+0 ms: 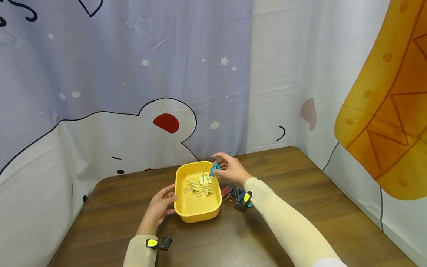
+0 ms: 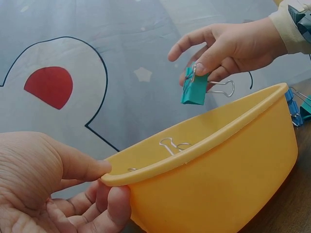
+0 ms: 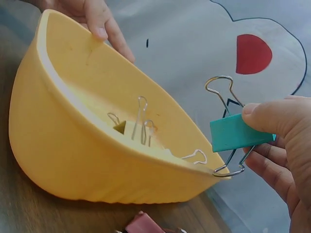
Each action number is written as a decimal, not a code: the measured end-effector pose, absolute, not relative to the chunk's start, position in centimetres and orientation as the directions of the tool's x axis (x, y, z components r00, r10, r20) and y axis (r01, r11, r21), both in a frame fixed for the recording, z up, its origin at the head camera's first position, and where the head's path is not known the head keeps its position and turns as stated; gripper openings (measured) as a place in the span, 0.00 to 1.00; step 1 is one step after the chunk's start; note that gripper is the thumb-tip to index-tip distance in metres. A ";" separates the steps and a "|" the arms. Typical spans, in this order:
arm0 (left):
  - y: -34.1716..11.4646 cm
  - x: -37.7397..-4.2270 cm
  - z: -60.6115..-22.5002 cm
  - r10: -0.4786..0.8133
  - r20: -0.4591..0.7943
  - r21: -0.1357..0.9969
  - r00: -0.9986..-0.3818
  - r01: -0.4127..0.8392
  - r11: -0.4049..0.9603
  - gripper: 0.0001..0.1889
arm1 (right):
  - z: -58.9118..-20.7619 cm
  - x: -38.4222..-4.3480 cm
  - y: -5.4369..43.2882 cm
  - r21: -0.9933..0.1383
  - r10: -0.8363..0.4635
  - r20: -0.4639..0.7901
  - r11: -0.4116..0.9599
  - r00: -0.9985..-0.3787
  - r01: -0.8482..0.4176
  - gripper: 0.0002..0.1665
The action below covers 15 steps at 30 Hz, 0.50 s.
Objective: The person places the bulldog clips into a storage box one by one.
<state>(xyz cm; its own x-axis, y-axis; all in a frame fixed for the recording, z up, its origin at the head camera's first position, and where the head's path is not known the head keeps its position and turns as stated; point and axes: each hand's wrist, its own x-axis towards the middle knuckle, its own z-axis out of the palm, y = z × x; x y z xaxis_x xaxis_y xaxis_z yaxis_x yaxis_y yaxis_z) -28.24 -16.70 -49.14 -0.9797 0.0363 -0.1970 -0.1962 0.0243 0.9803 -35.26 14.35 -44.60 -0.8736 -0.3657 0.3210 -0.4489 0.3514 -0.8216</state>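
Observation:
A yellow plastic tub (image 1: 199, 218) stands on the wooden table, with three pale yellow binder clips (image 1: 207, 191) lying on its floor. My left hand (image 1: 159, 205) pinches the tub's left rim, its thumb on the edge and the other fingers against the outer wall. Above the tub's far right corner, my right hand (image 1: 232, 171) holds a teal binder clip (image 3: 235, 133) between thumb and fingers. Both wire handles of this clip are splayed outward in the right wrist view. From the left wrist, the clip (image 2: 195, 86) appears above the rim.
Close to the tub's right side lies a group of other binder clips, among them a red one (image 1: 226, 190) and a blue one (image 2: 292, 107); my right forearm partly covers the group. A printed curtain (image 1: 220, 100) hangs behind the brown table (image 1: 126, 200).

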 end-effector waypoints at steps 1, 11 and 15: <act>-16.7 -28.2 -49.1 0.036 -0.197 0.980 -0.980 -0.196 0.024 0.27 | -44.7 -35.3 14.2 -0.824 -0.368 0.318 0.348 -0.874 -0.446 0.32; -16.6 -28.1 -49.0 0.035 -0.199 0.980 -0.979 -0.198 0.025 0.27 | -45.4 -35.4 13.0 -0.827 -0.376 0.328 0.328 -0.867 -0.456 0.30; -16.6 -28.1 -49.0 0.038 -0.199 0.980 -0.979 -0.198 0.026 0.27 | -45.4 -35.4 12.6 -0.823 -0.374 0.322 0.344 -0.870 -0.452 0.30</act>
<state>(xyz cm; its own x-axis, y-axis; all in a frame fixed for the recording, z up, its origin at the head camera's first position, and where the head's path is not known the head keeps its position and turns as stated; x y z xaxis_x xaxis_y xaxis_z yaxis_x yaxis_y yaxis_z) -28.09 -16.62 -48.97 -0.9793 0.0379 -0.1989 -0.1981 0.0257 0.9799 -35.43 12.59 -45.43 -0.8699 -0.3735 0.3220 -0.4522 0.3437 -0.8230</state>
